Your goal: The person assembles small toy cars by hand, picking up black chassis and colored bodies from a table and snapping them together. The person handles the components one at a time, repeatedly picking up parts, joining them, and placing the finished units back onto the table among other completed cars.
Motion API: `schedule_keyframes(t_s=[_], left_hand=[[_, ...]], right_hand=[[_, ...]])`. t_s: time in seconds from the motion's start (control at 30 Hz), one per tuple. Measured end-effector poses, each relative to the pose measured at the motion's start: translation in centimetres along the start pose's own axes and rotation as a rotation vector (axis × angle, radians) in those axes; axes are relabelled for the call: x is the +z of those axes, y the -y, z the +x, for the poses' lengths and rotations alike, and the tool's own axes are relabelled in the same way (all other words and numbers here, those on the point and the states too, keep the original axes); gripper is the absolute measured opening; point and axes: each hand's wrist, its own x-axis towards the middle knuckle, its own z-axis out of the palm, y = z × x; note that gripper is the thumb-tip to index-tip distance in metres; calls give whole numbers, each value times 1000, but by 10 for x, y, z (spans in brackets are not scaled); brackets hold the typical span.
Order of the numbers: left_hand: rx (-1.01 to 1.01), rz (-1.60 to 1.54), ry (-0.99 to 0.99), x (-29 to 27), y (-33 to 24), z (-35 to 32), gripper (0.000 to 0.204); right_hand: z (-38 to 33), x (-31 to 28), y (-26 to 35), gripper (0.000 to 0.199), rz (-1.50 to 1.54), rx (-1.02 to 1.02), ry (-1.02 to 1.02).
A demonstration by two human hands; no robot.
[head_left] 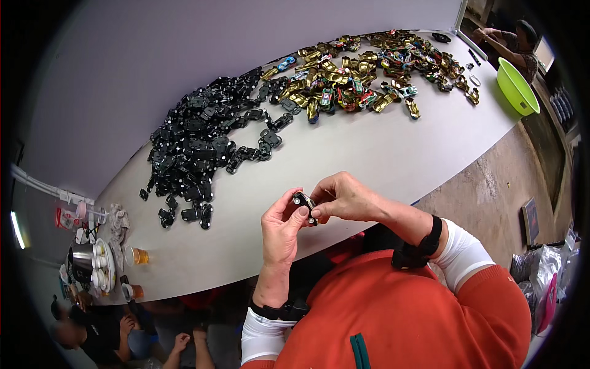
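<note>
Over the table's near edge, both my hands hold one small toy car (305, 206), dark with pale wheels, turned with its wheels toward me. My left hand (280, 226) is closed on it from the left, its thumb pressed against the car. The fingers of my right hand (343, 198) pinch its right end. Beyond my hands, to the left, lies a large heap of black toy car bases (196, 132). Farther back, a pile of gold and multicoloured toy car bodies (344, 77) spreads along the wall.
The pale table (381, 150) curves around me. A green basin (517, 87) stands at its right end. At the left end are a tray with white cups (103, 264) and a glass of amber drink (136, 256). Other people sit at the lower left and far right.
</note>
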Motion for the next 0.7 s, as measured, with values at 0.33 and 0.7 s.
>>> schedule_keyframes(t_s=[0.33, 0.7], left_hand=[[-116, -143, 22, -2, 2, 7, 30], [-72, -285, -5, 7, -1, 14, 24]], right_hand=[[2, 1, 9, 17, -119, 12, -111], [-1, 7, 13, 15, -144, -104, -224]])
